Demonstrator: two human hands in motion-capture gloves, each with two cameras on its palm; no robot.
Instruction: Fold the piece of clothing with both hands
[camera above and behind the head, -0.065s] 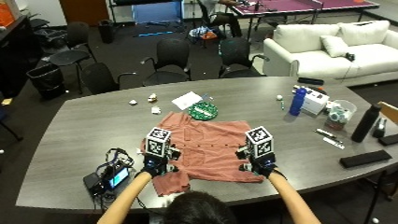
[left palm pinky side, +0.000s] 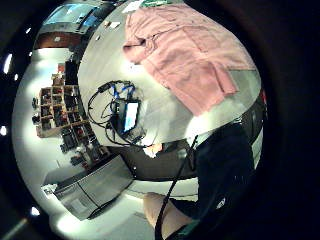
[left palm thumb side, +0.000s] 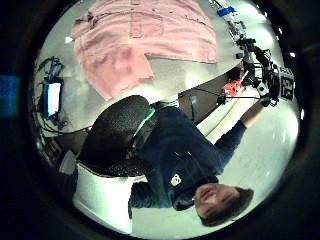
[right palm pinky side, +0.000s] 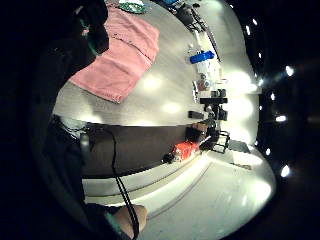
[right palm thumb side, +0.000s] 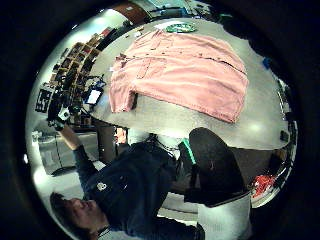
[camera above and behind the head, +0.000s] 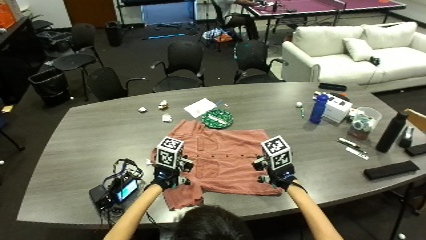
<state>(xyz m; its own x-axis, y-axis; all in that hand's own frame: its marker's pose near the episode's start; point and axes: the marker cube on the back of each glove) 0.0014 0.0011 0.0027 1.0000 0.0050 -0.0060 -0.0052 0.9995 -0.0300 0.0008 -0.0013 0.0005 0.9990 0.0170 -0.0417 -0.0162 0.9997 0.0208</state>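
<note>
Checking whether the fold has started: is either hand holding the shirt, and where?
It cannot be told. The left hand and right hand are over the pink shirt, but their fingers are hidden.

Outside view: high behind the person's head, facing down across the table (camera above and behind the head: 86, 135). Four palm views: set above the table, very wide-angle, turned toward its near edge and the seated person. All share the shirt (camera above and behind the head: 223, 160).

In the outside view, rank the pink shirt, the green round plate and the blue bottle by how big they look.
1. Pink shirt, clearly largest.
2. Green round plate.
3. Blue bottle, smallest, though it stands upright, so its height looks close to the plate's width.
</note>
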